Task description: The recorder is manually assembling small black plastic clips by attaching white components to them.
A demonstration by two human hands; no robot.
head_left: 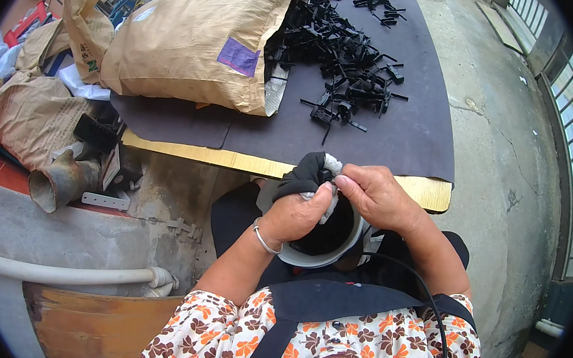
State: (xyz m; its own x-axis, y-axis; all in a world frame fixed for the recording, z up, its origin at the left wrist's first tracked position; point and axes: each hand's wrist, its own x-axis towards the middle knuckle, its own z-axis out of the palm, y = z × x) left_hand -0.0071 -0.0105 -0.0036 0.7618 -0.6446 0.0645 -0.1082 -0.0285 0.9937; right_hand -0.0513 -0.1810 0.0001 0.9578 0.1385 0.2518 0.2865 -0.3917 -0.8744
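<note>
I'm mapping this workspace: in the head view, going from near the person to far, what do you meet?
White bucket in the lap → both hands, left hand and right hand, on a black-and-white glove → dark mat → pile of black plastic parts.

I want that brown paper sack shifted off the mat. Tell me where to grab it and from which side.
Probably grip the brown paper sack at its open mouth near the black plastic parts, coming from the person's right. It lies on its side there, and the crumpled paper edge gives loose folds to pinch.
</note>
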